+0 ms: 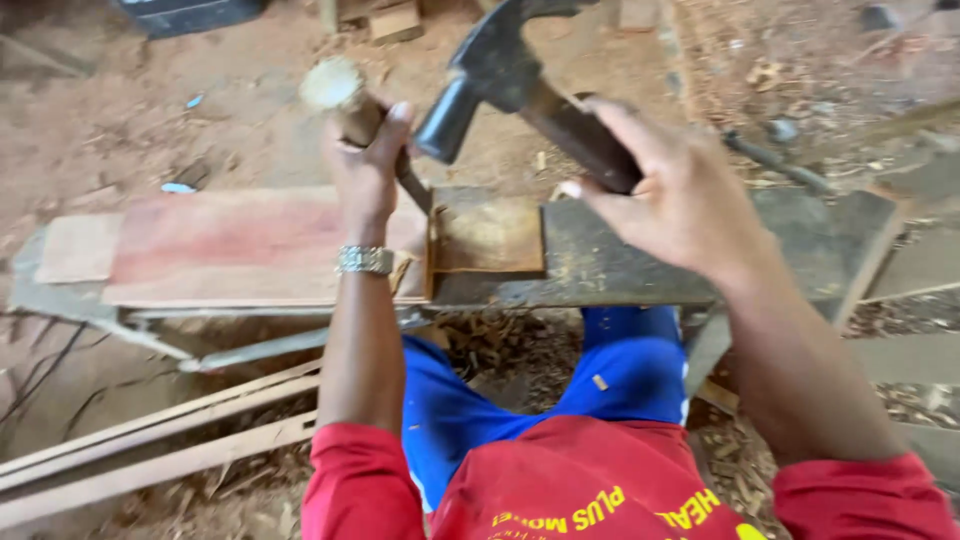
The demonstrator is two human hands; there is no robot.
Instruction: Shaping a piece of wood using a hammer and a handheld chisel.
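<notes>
My left hand grips the wooden handle of a chisel, whose blade slants down into a square notch cut in a wooden plank. My right hand holds a claw hammer by its dark handle. The hammer's head hovers just right of the chisel's butt, apart from it. A metal watch sits on my left wrist. The plank lies across a dark bench in front of my knees.
Wood chips and sawdust cover the dirt floor. Thin wooden strips lie at the lower left. A dark rod rests on the ground at the right. More boards lie along the right edge.
</notes>
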